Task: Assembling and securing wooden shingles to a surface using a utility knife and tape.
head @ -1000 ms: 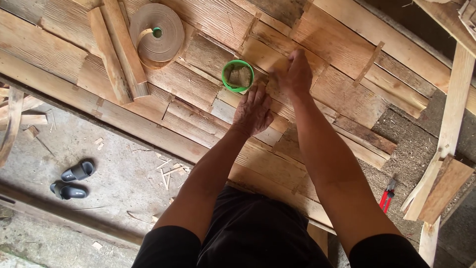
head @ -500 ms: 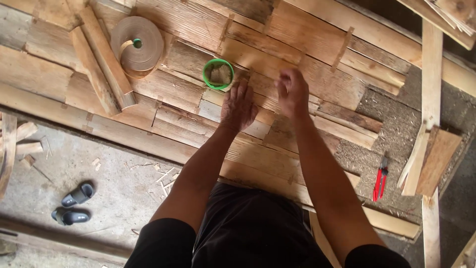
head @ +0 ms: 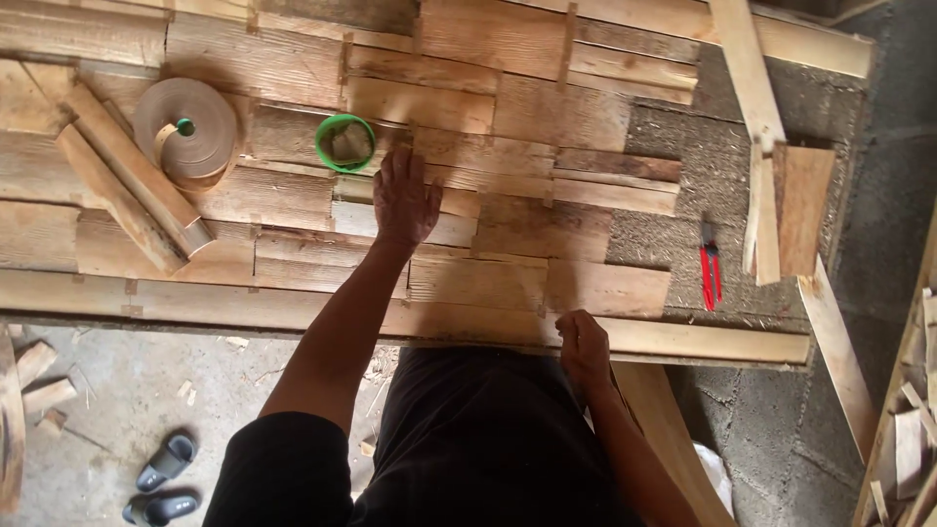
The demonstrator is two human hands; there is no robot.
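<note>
My left hand [head: 404,200] lies flat, fingers spread, on a patchwork of thin wooden veneer pieces [head: 508,176] laid over a board. Its fingertips reach close to a green tape ring [head: 345,143]. At the near edge of the board, my right hand [head: 584,349] rests with its fingers curled over a long wooden strip [head: 683,340]; whether it pinches anything is unclear.
A large roll of brown paper tape [head: 185,127] sits at the left beside two loose wooden slats [head: 127,185]. Red-handled pliers [head: 710,268] lie on the bare board at the right, near stacked planks [head: 786,205]. Sandals [head: 161,478] and wood scraps lie on the concrete floor.
My right hand has drawn back from the middle of the veneer to the near edge of the board. My left hand stays pressed flat near the green ring. The view has shifted.
</note>
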